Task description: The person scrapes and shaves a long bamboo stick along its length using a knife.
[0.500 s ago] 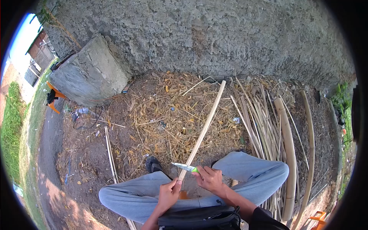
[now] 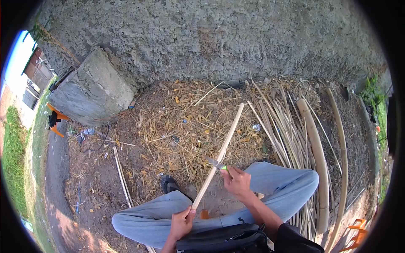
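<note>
A long pale bamboo strip slants up and away from my lap. Its lower end is pinched in my left hand. My right hand is closed round the green handle of a knife, whose blade lies across the strip around its middle. Both of my knees, in grey-blue trousers, are spread on either side. A black bag rests at my waist.
Many thin split strips lie in a pile on the right, beside a thick bamboo pole and a thinner curved pole. A concrete block stands at the left against the rough wall. Dry leaves cover the ground.
My right hand and the knife have moved up along the strip, away from my left hand. The strip's far end has dropped lower in view, and my left hand is slightly lower.
</note>
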Available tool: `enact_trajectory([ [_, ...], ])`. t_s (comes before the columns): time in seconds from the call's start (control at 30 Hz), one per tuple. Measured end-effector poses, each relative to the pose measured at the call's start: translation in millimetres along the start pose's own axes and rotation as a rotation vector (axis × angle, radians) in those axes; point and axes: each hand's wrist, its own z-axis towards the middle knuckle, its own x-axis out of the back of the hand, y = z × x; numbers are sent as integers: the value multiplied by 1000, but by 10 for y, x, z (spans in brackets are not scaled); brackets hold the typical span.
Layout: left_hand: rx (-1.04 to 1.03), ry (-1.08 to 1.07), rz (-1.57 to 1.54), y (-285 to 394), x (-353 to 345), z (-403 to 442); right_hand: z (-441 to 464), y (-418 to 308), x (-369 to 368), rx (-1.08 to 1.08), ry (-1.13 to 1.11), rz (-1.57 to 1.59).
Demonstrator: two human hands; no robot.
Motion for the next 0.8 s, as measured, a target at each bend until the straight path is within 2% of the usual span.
enact_trajectory([
  [0.07, -53, -11, 43, -53, 4, -111, 147, 237, 54, -182, 33, 2],
  [0.2, -59, -67, 5, -105, 102, -187, 264, 419, 99, -130, 139, -97],
  [0.27, -116, -7, -2, -371, 126, -339, 385, 700, 208, -349, 153, -178],
  [0.3, -126, -14, 6, -375, 218, -340, 412, 760, 281, -300, 106, -123],
  [0.37, 125, -113, -49, -300, 377, -466, 414, 755, 242, -343, 128, -158],
  [0.43, 106, -130, 43, -193, 507, -478, 471, 831, 251, -381, 154, -196],
  [0.5, 87, -142, 131, -116, 560, -514, 579, 1045, 373, -677, 166, -160],
  [0.63, 102, -71, 30, -180, 658, -648, 599, 1228, 483, -823, 161, -243],
  [0.67, 133, -46, 1, -215, 682, -673, 583, 1263, 507, -823, 166, -245],
  [0.73, 120, -28, 14, -155, 706, -660, 518, 1368, 490, -809, 368, 32],
  [0.77, 112, -6, 27, -120, 707, -654, 457, 1427, 387, -651, 450, 79],
  [0.8, 112, -2, 24, -89, 694, -623, 434, 1292, 410, -647, 448, 79],
])
